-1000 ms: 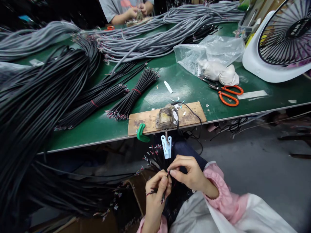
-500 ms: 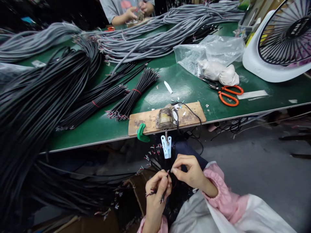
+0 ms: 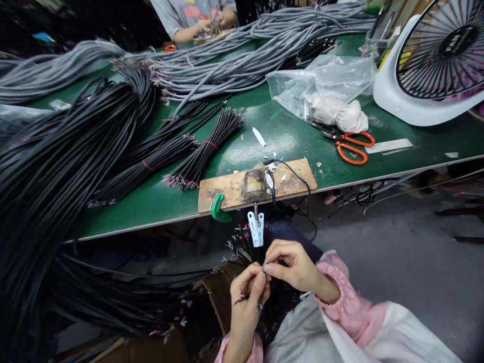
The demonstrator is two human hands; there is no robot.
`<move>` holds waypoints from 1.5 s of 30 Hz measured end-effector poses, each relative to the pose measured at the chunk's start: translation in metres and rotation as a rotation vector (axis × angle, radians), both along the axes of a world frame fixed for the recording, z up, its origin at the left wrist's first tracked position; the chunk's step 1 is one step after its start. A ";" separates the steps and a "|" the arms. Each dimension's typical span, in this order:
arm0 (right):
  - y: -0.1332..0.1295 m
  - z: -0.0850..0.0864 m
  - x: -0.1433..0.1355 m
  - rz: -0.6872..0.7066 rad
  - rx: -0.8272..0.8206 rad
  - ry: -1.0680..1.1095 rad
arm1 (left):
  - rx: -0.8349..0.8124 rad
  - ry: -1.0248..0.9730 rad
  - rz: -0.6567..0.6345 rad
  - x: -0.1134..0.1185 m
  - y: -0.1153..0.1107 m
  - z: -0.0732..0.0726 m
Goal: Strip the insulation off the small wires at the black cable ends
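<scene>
My left hand (image 3: 247,297) is closed around black cables (image 3: 242,299) whose thin coloured wire ends poke out between the fingers. Thumb and forefinger of my right hand (image 3: 289,264) pinch at a cable tip right against the left fingertips; the tip itself is mostly covered. Just beyond the hands, a pale blue clothes peg (image 3: 256,229) hangs from a metal shaft at the table edge. Behind it sits a small motor-like block (image 3: 254,185) on a wooden board (image 3: 223,187). More black cables with stripped ends (image 3: 240,247) lie below the peg.
A green clamp (image 3: 220,208) grips the board's left end. Black cable bundles (image 3: 212,146) and grey cables (image 3: 227,75) cover the left and back of the green table (image 3: 181,206). Orange-handled scissors (image 3: 353,146), a plastic bag (image 3: 321,75) and a fan (image 3: 434,65) are right. A co-worker's hands (image 3: 207,25) work opposite.
My right fingertips have come up against the left ones and now pinch at the cable tip. The left hand has shifted slightly right. The whole view has moved a little.
</scene>
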State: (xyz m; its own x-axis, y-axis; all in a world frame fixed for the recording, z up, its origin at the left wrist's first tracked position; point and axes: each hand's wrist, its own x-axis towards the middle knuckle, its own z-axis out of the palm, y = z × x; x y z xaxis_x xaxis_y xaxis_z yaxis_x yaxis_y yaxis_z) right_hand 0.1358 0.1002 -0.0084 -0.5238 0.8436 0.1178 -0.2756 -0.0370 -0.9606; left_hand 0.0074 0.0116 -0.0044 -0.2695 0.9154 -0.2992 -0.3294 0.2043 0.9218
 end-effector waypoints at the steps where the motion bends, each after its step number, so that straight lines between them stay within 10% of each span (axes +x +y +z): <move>1: 0.000 0.001 0.000 -0.040 0.017 -0.015 | -0.002 0.005 0.011 0.001 0.001 0.000; 8: -0.012 0.000 -0.013 -0.267 0.028 -0.053 | -0.011 -0.042 0.116 0.007 0.003 0.002; 21: 0.001 0.013 -0.001 -0.029 0.092 -0.100 | -0.047 0.004 0.149 0.004 0.000 0.007; 45: -0.010 0.008 -0.003 -0.296 0.212 -0.110 | -0.023 -0.083 0.119 0.009 0.003 0.008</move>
State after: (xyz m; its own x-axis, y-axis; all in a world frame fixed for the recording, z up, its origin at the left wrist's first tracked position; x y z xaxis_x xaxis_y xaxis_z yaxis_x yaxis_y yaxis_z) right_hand 0.1329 0.0898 -0.0007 -0.2807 0.9232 0.2625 -0.1391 0.2314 -0.9628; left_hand 0.0159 0.0149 0.0034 -0.3497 0.8710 -0.3450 -0.4271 0.1796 0.8862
